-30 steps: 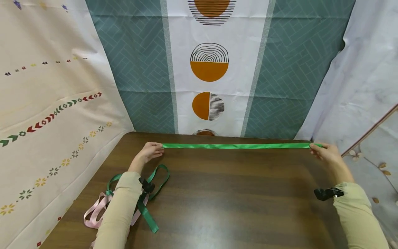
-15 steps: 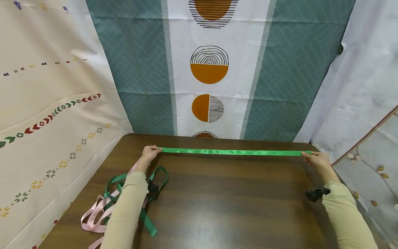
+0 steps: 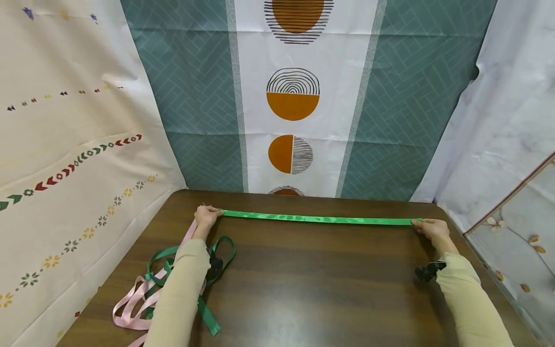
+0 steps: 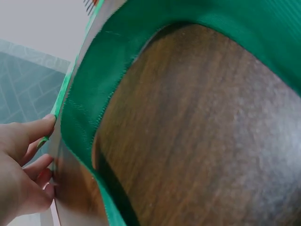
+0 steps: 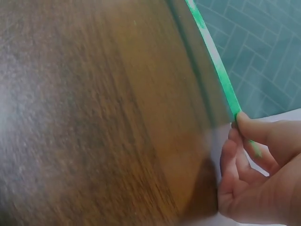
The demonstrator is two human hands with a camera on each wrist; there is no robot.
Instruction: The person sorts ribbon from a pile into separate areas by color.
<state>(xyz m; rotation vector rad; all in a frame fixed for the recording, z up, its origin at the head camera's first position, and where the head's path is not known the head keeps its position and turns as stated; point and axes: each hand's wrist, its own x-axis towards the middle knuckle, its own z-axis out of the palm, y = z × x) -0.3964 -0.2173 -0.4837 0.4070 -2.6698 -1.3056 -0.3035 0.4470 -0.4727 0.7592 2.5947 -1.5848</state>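
Note:
A bright green satin ribbon (image 3: 303, 219) is stretched nearly straight across the far part of the table, sloping slightly down to the right. My left hand (image 3: 205, 219) pinches its left end between thumb and fingers. The other end is pinched by my right hand (image 3: 433, 229), and in the right wrist view a short green tail (image 5: 256, 149) pokes out past the thumb. From beside my left hand a pink ribbon (image 3: 189, 233) runs down toward a tangle of ribbons. In the left wrist view a darker green ribbon loop (image 4: 96, 89) curves close to the camera.
Beneath and beside my left forearm lies the tangle, with pink ribbon loops (image 3: 125, 308) and dark green ribbon (image 3: 208, 315). The brown wooden table (image 3: 303, 284) meets patterned cloth hangings (image 3: 199, 159) at its back and sides.
Both hands have come down and nearer with the ribbon; the right hand has also moved leftward. The pink strip by my left hand has come into view.

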